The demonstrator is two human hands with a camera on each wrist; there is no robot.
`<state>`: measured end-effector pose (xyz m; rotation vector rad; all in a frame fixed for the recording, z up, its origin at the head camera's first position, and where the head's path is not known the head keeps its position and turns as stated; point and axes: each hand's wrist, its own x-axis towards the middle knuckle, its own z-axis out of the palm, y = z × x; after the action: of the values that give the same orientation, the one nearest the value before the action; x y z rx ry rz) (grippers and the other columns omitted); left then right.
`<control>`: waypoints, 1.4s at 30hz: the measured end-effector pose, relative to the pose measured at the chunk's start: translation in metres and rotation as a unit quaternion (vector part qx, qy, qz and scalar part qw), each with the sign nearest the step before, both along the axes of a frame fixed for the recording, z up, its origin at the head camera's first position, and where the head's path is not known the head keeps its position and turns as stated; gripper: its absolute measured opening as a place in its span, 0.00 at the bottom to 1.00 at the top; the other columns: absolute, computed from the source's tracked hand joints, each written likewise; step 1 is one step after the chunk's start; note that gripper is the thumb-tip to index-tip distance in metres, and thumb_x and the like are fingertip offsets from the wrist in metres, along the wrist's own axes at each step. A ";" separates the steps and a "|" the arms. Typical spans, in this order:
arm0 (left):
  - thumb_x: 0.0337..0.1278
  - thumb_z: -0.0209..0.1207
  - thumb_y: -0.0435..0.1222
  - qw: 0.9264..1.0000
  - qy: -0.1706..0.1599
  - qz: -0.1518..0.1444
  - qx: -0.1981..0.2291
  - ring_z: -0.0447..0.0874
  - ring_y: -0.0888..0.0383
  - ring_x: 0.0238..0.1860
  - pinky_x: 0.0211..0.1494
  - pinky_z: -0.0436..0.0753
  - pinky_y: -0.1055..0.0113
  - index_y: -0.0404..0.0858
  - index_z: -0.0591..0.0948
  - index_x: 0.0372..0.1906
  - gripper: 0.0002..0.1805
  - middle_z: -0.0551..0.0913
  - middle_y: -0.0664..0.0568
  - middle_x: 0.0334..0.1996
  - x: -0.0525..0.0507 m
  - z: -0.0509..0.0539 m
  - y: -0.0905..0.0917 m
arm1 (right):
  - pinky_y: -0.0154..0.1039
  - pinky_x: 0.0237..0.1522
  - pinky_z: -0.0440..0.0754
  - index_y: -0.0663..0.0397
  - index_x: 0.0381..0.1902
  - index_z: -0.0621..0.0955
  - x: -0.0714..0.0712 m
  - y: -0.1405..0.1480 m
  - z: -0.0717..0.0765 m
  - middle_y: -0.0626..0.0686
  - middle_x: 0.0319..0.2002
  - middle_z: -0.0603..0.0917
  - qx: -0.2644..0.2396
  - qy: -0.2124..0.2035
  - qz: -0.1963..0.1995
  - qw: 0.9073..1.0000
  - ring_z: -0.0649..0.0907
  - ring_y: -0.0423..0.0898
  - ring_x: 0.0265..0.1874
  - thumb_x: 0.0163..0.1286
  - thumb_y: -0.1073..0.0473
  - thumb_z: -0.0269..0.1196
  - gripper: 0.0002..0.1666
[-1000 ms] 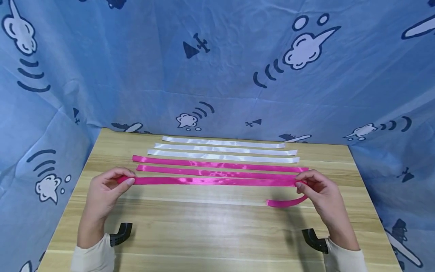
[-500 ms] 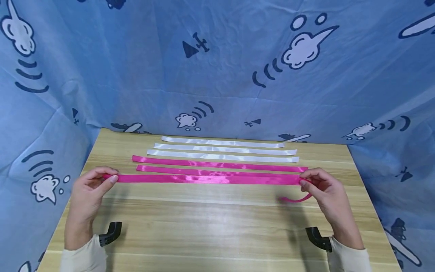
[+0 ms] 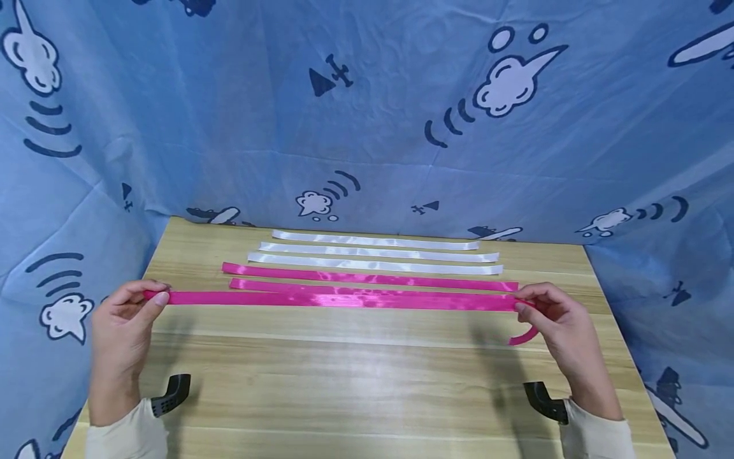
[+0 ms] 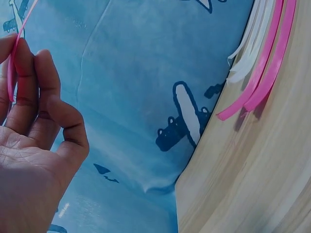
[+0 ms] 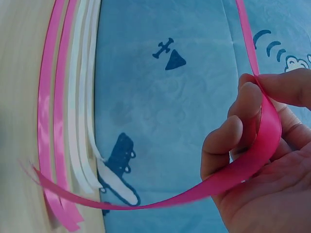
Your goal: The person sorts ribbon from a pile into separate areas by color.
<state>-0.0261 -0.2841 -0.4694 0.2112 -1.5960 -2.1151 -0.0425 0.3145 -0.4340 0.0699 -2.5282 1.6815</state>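
Note:
A pink satin ribbon [image 3: 344, 299] is stretched straight between my two hands, raised above the table. My left hand [image 3: 120, 325] pinches its left end between thumb and index finger. At the other side my right hand [image 3: 564, 328] pinches it, and a short tail of the ribbon [image 5: 194, 194] curls down past the palm in the right wrist view. Just behind lie two more pink ribbons [image 3: 373, 278], flat and side by side; the held one partly covers the nearer of them. Three white ribbons [image 3: 375, 263] lie in parallel beyond those.
The wooden table [image 3: 344, 382] carries the ribbons near its back edge. A blue patterned cloth [image 3: 367, 115] rises behind the table and along both sides. Black curved mounts [image 3: 174, 392] sit at the wrists, by the light sleeves [image 3: 596, 437].
My left hand has moved left, and my right hand slightly right, so the taut span between them has grown. The loose tail at my right hand has become shorter.

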 end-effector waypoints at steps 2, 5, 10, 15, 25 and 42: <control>0.59 0.57 0.10 1.000 0.006 0.003 0.012 0.86 0.58 0.35 0.42 0.85 0.75 0.21 0.85 0.38 0.10 0.90 0.47 0.32 0.000 0.000 -0.002 | 0.34 0.24 0.85 0.70 0.48 0.81 0.000 0.002 0.000 0.43 0.34 0.85 -0.004 0.001 -0.002 1.000 0.83 0.39 0.30 0.72 0.74 0.64 0.08; 0.60 0.57 0.11 1.000 0.009 0.013 0.027 0.86 0.58 0.35 0.43 0.86 0.74 0.20 0.84 0.39 0.09 0.90 0.46 0.33 0.000 0.000 -0.004 | 0.38 0.21 0.86 0.73 0.48 0.80 0.000 0.005 0.001 0.44 0.33 0.85 -0.011 0.002 -0.002 1.000 0.82 0.39 0.30 0.73 0.73 0.63 0.09; 0.60 0.59 0.12 0.999 -0.011 0.047 0.024 0.85 0.57 0.34 0.41 0.86 0.75 0.19 0.84 0.39 0.07 0.90 0.46 0.32 -0.001 0.002 -0.010 | 0.37 0.17 0.82 0.69 0.47 0.81 0.000 0.012 0.002 0.45 0.31 0.84 -0.013 -0.002 -0.009 1.000 0.82 0.39 0.29 0.73 0.72 0.63 0.07; 0.59 0.60 0.12 0.997 -0.012 0.066 0.030 0.84 0.57 0.31 0.39 0.86 0.75 0.19 0.84 0.38 0.06 0.89 0.46 0.31 0.000 0.003 -0.014 | 0.33 0.22 0.78 0.59 0.47 0.83 0.001 0.022 0.003 0.40 0.31 0.84 0.070 0.006 -0.034 0.997 0.81 0.37 0.29 0.74 0.71 0.64 0.07; 0.58 0.59 0.11 0.997 0.006 0.062 0.051 0.85 0.56 0.30 0.39 0.86 0.74 0.18 0.83 0.39 0.07 0.89 0.44 0.30 0.003 0.000 -0.020 | 0.23 0.36 0.81 0.59 0.47 0.84 -0.001 0.041 0.001 0.39 0.35 0.85 0.062 0.005 -0.055 0.997 0.82 0.36 0.29 0.72 0.74 0.64 0.10; 0.57 0.58 0.09 0.993 0.071 0.046 0.087 0.87 0.54 0.30 0.40 0.88 0.72 0.16 0.83 0.39 0.08 0.89 0.40 0.31 0.006 -0.005 -0.027 | 0.23 0.34 0.82 0.64 0.47 0.84 0.006 0.061 -0.001 0.43 0.37 0.86 -0.059 0.020 -0.075 0.995 0.82 0.37 0.29 0.71 0.78 0.61 0.11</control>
<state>-0.0200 -0.3116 -0.4743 0.1824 -1.2981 -2.1470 -0.0368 0.3756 -0.4354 -0.0917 -2.3358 1.7479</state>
